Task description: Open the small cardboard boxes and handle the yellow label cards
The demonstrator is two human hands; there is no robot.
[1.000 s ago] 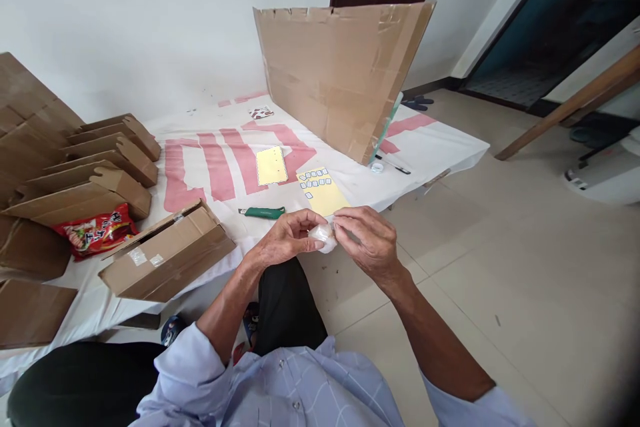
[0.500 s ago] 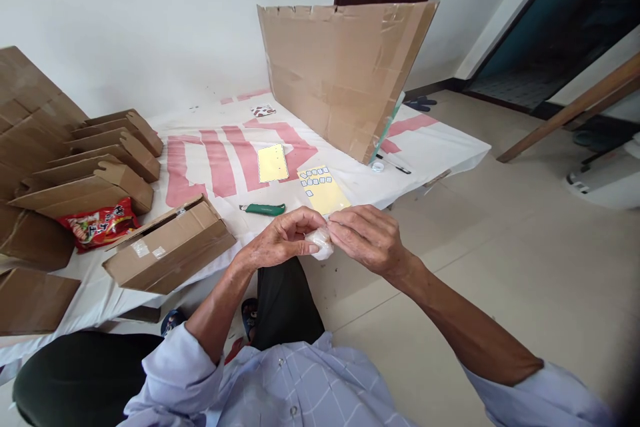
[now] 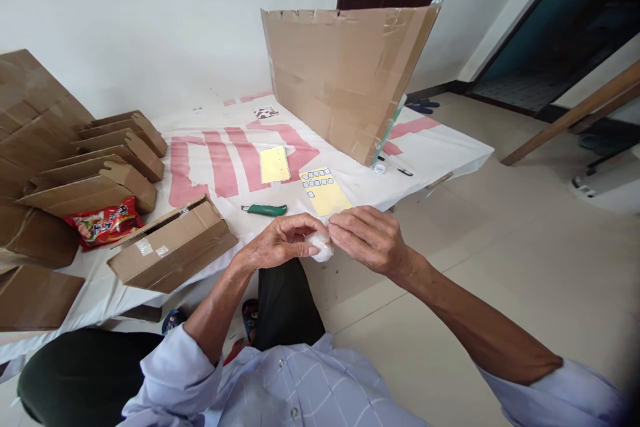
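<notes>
Head view: left hand and right hand meet just off the tabletop's near edge, over the floor. Both grips pinch a small white translucent wad between them, fingertips pressed on it. On the tabletop near that edge: green utility knife, yellow sticker sheet, closed cardboard box. An upright cardboard panel stands toward the far edge.

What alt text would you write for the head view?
Both hands, left hand and right hand, pinch a small white lump above the table. A green knife, a yellow sticker sheet and a cardboard box lie there.
</notes>
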